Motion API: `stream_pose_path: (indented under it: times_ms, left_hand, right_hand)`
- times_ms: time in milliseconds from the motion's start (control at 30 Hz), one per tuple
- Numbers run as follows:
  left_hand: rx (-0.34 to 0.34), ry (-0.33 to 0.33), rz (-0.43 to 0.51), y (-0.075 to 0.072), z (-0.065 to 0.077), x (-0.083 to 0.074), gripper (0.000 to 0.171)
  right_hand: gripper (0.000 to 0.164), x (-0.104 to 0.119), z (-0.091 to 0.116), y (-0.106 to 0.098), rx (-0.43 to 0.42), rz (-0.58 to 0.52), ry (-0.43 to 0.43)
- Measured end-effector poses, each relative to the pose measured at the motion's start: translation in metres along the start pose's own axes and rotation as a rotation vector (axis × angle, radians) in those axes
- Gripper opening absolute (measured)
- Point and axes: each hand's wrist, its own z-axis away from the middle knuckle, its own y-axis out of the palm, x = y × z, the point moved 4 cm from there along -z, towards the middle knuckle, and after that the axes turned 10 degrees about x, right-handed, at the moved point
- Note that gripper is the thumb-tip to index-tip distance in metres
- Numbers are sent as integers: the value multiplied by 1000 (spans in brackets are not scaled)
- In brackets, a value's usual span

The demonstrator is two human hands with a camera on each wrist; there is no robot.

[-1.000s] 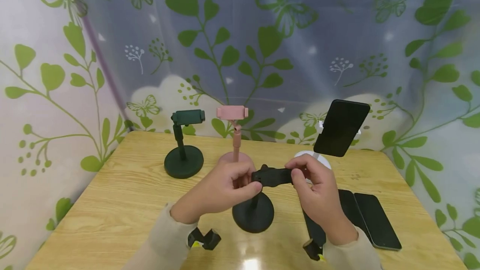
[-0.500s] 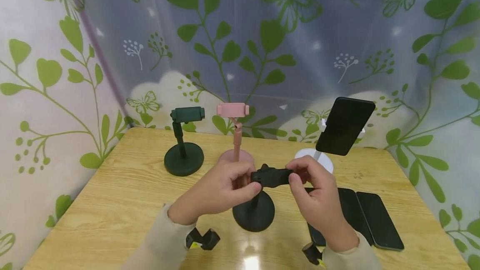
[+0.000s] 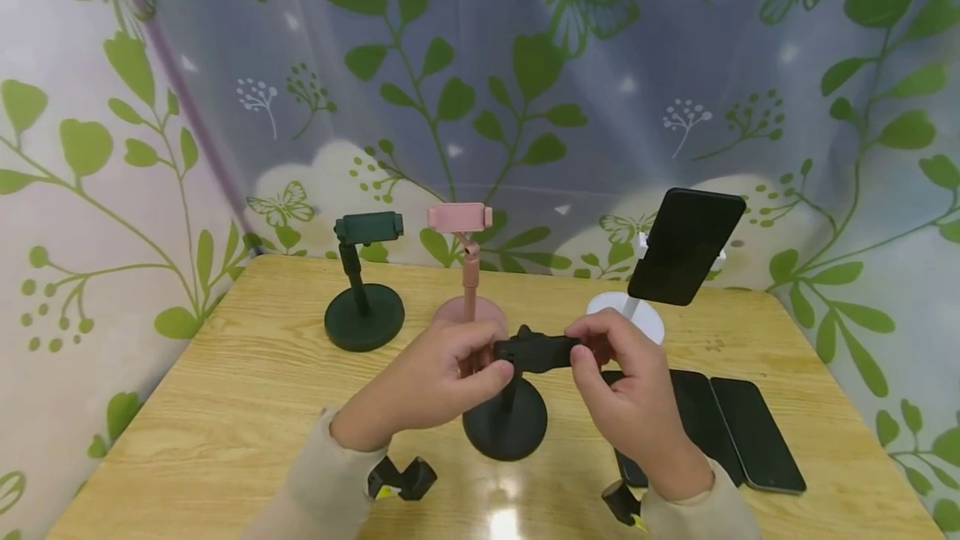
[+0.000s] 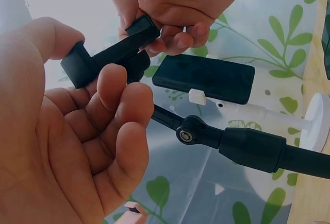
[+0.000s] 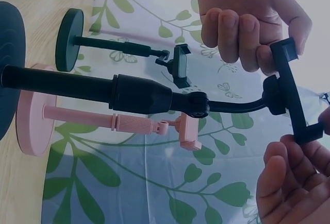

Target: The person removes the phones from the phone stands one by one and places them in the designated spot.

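A black phone stand [image 3: 505, 419] stands upright on the table in front of me, its bent neck and hinge clear in the right wrist view. My left hand [image 3: 438, 377] pinches one end of its phone clamp [image 3: 538, 352] between thumb and fingers. At the clamp's other end, my right hand [image 3: 633, 394] pinches with thumb and fingertips. Nothing sits in the clamp [image 5: 295, 98], whose two end lips show in the right wrist view. Seen from the left wrist, the right hand [image 4: 180, 7] lies beyond the clamp [image 4: 113, 51].
Behind stand a dark green phone stand [image 3: 364, 315] and a pink one [image 3: 460, 219]. At the back right, a white stand [image 3: 648, 325] holds a black phone [image 3: 686, 248] at a tilt. Dark phones [image 3: 757, 432] lie on the wooden table [image 3: 247, 415], partly under my right hand.
Both hands keep hold of the clamp's ends, and the stand stays in place. The head view has shifted slightly.
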Motion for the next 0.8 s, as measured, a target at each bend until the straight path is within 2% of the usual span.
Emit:
stream_pose_path:
  times_ms: [200, 433, 633, 800]
  left_hand:
    - [6, -5, 2, 1, -1, -1, 11]
    - [27, -86, -56, -1, 0, -6, 11]
    - [80, -74, 107, 3, -3, -5, 18]
    - [38, -45, 139, 4, -5, -4, 17]
  right_hand:
    - [25, 1, 0, -2, -1, 9, -12]
    - [25, 2, 1, -4, 11, 15, -4]
    - [24, 0, 2, -5, 48, 11, 55]
    - [28, -2, 1, -5, 111, 13, 111]
